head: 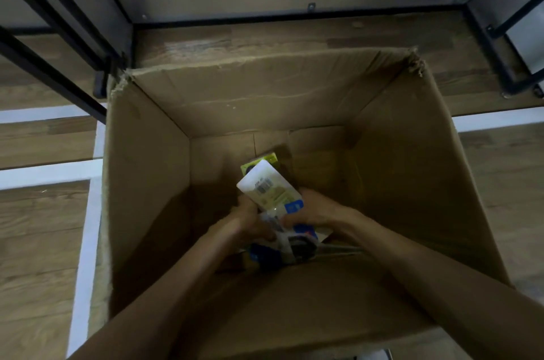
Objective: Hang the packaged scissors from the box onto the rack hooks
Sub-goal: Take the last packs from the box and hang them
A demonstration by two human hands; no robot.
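Inside the cardboard box (147, 171), the left grip (250, 222) is curling round a white-backed scissors pack (269, 187), blue-carded packs (265, 255) lying beneath, while the right grip (316, 209) is pinching its other side. Likely light, stiff, slippery: taking it by the card edges is looking safest.

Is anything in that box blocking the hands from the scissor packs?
Nothing visible does: the left hand and right hand already hold the scissor packs at the bottom of the box.

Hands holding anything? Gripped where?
Left hand and right hand appear to grip the white barcoded card package at its lower end, one per side, inside the brown cardboard box.
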